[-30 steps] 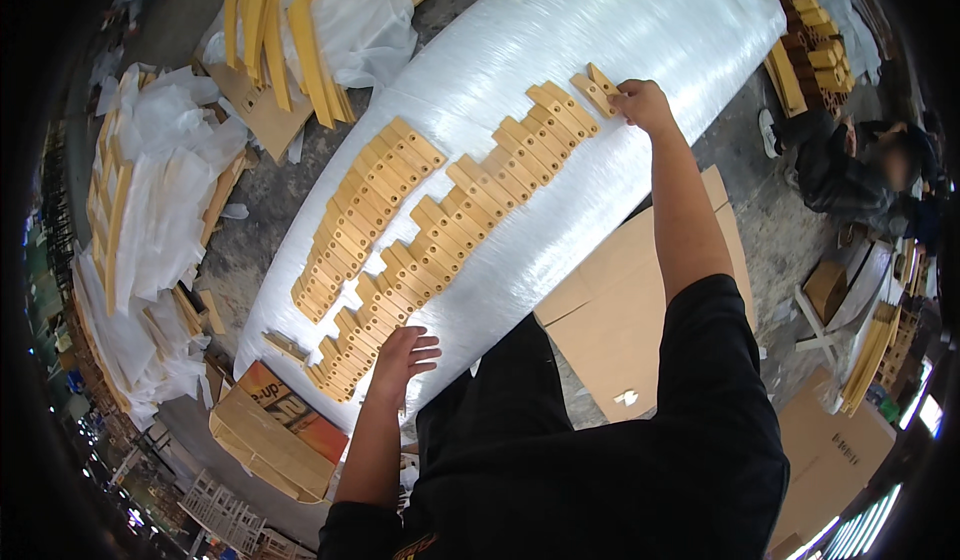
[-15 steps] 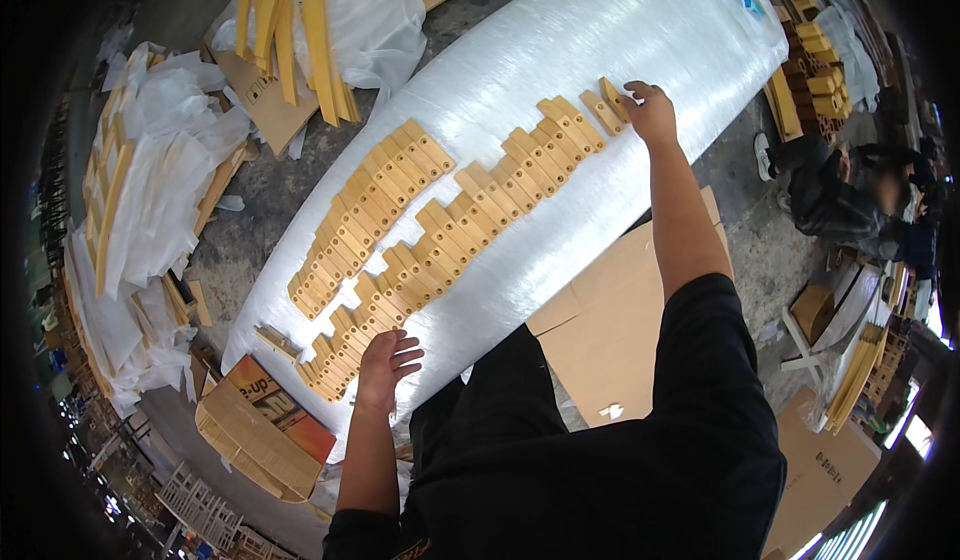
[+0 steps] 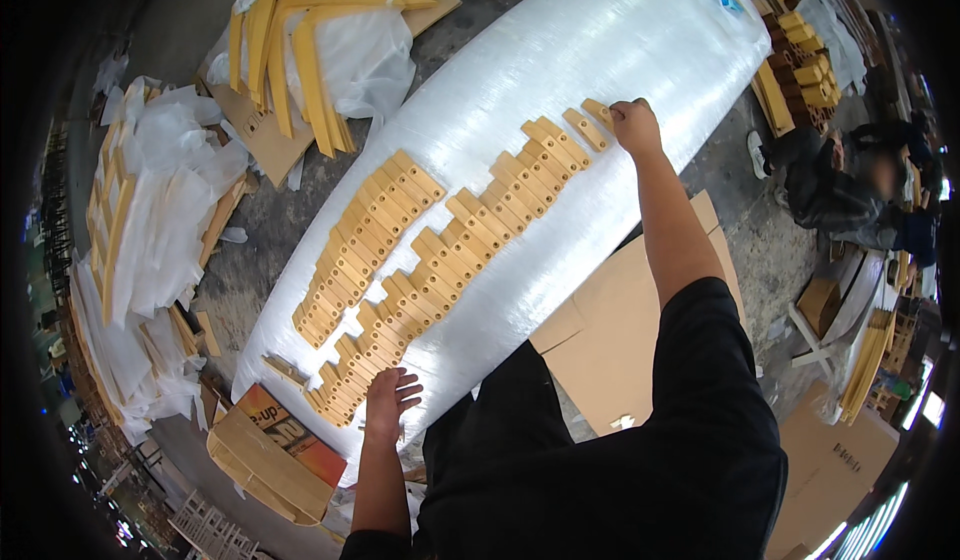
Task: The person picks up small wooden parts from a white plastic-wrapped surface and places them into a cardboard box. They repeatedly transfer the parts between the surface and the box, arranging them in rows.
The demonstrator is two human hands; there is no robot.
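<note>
A small flat wooden block (image 3: 597,113) is held at the upper right of centre of the frame, at the top end of a line of similar pieces. Its near end is pinched between the thumb and fingers of the right hand (image 3: 638,128); the grip is closed down to the block's narrow width. Whether the block is fully set down cannot be told. Just beside it, a neighbouring block (image 3: 585,129) lies a little apart from the long stepped row (image 3: 440,265), which runs diagonally down to the lower left.

The step in hand is judged to be the lining up of single blocks. A gentle, level slide toward the neighbour seems to be called for, with the row left undisturbed.

The left hand (image 3: 388,400) is seen below centre, near the row's lower end, its fingers loosely spread and nothing held. A shorter row (image 3: 365,245) lies left of the long one. Everything is carried by a bench (image 3: 620,40) covered in shiny plastic film.

Farther out, a cardboard box (image 3: 275,455) is placed at lower left, long wooden pieces (image 3: 322,80) are heaped at upper left, and a person (image 3: 830,195) is seen at the right edge.
</note>
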